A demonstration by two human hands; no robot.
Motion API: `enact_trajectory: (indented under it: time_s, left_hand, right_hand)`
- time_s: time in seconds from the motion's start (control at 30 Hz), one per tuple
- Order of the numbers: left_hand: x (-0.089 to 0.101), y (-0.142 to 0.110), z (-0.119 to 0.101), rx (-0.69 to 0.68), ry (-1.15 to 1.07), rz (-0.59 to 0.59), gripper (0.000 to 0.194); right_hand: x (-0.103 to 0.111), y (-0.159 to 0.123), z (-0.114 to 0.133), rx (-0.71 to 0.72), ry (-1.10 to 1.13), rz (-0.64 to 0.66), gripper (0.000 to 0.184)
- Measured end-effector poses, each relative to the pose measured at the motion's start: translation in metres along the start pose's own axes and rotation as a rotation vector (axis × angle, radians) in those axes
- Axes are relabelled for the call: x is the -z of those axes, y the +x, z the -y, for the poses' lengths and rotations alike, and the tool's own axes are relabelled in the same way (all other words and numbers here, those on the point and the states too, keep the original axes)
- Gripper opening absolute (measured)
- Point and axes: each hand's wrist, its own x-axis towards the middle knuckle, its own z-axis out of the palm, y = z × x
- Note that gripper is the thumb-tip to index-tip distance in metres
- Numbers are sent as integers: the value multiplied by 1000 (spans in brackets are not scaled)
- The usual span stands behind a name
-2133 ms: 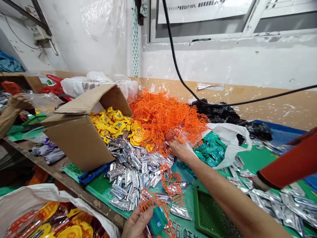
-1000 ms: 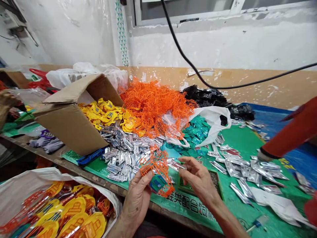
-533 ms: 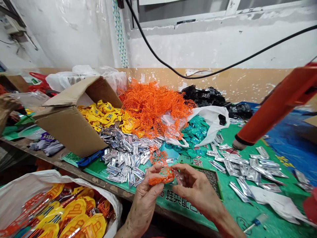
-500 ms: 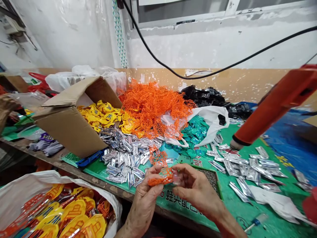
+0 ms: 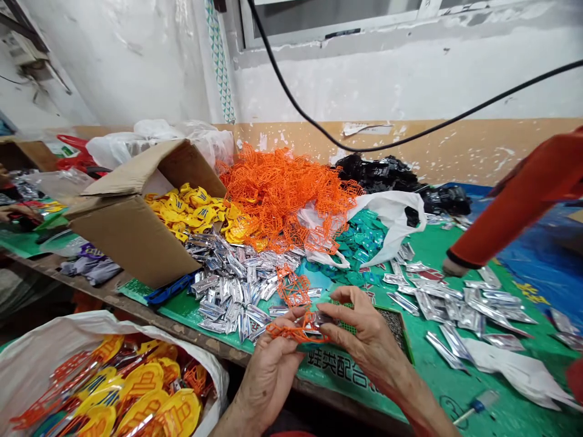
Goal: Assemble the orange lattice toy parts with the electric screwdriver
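Orange plastic lattice [image 5: 294, 291] lies clamped in the left hand's [image 5: 271, 379] fingers, the right hand's [image 5: 368, 346] fingers pinched together at its edge.

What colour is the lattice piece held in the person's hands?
An orange plastic lattice, clearest in the head view.

in front of me the white wall [image 5: 136, 67] is flaking, with a tan painted band [image 5: 478, 142] along its lower part. a metal-framed window [image 5: 328, 21] sits above, a black cable [image 5: 455, 114] sags across, and a patterned strip of cloth [image 5: 219, 60] hangs by the corner.
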Motion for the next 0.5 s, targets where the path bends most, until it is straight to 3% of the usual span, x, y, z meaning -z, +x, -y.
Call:
enact_trajectory:
  time_s: [0.07,0.17,0.3,0.37,0.43,0.5]
  left_hand:
    - [0,1,1,17,-37,5,12]
    - [-1,1,1,54,-39,2,10]
    - [0,1,-3,28,188,-96,19]
    - [2,0,-9,-109,425,-231,35]
    - [5,-2,-15,-329,655,-372,47]
    - [5,-6,-21,-460,803,-392,46]
  right_hand:
    - [-1,-1,-1,-79,132,72,21]
    - [-6,-4,0,-312,403,198,24]
    - [-7,-7,3,-440,531,149,20]
    - [-4,-7,4,-447,484,126,19]
    - [0,-6,4,-432,419,113,19]
    - [3,-6,4,-412,368,98,19]
